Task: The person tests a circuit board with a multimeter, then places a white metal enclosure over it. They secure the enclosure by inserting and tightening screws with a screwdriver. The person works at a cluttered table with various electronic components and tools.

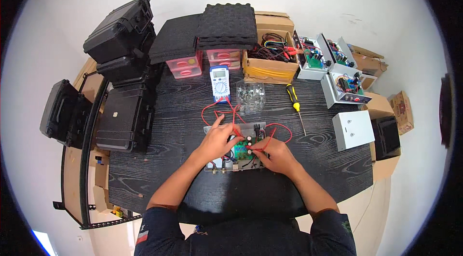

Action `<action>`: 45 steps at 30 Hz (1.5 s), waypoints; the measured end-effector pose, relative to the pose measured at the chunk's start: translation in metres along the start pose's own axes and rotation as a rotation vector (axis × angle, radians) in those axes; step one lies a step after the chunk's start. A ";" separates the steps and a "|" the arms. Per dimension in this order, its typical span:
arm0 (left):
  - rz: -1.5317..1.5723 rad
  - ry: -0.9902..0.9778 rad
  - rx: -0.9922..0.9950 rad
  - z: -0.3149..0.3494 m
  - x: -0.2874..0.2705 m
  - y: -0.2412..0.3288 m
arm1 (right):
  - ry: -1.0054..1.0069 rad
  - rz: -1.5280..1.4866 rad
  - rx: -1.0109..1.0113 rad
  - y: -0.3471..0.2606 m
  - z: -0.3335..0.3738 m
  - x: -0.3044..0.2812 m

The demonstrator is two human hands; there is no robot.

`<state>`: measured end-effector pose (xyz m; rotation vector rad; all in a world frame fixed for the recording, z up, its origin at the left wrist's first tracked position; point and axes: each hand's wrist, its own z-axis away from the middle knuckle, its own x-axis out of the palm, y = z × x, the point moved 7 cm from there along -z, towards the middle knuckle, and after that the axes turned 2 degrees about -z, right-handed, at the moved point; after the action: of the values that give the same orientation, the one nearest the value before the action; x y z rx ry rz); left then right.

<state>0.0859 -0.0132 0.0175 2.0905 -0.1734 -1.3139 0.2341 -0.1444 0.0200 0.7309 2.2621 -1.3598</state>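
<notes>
A green circuit board (242, 152) sits inside an open grey metal case (214, 165) on the dark table in front of me. My left hand (218, 141) is closed at the board's upper left, pinching a red test probe (237, 131). At the board's right side my right hand (277, 156) is closed around another red test probe (258, 149), its tip pointing in among the components. Red leads run from both hands toward a blue-and-white multimeter (220, 85) lying beyond the case. The exact spots where the probe tips touch are too small to make out.
A clear plastic tray of small parts (251, 96) lies beside the multimeter. Right of it is a yellow-and-black screwdriver (293, 97). A cardboard box of cables (271, 70), several open electronic units (314, 60) and a white metal box (353, 130) stand farther out. Black hard cases (123, 117) line the left.
</notes>
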 end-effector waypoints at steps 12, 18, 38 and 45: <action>-0.023 -0.007 0.012 0.000 0.001 0.000 | 0.005 0.015 -0.001 -0.006 -0.002 -0.002; -0.021 0.003 0.000 0.000 0.001 -0.001 | 0.016 0.038 -0.033 -0.004 0.000 0.000; -0.015 -0.025 -0.028 -0.001 0.002 -0.001 | 0.017 0.051 -0.024 -0.007 0.000 -0.001; -0.031 -0.032 -0.028 0.001 0.007 -0.007 | 0.020 0.035 -0.034 -0.009 -0.001 -0.002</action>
<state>0.0869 -0.0109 0.0081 2.0568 -0.1355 -1.3617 0.2298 -0.1470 0.0277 0.7724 2.2718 -1.3003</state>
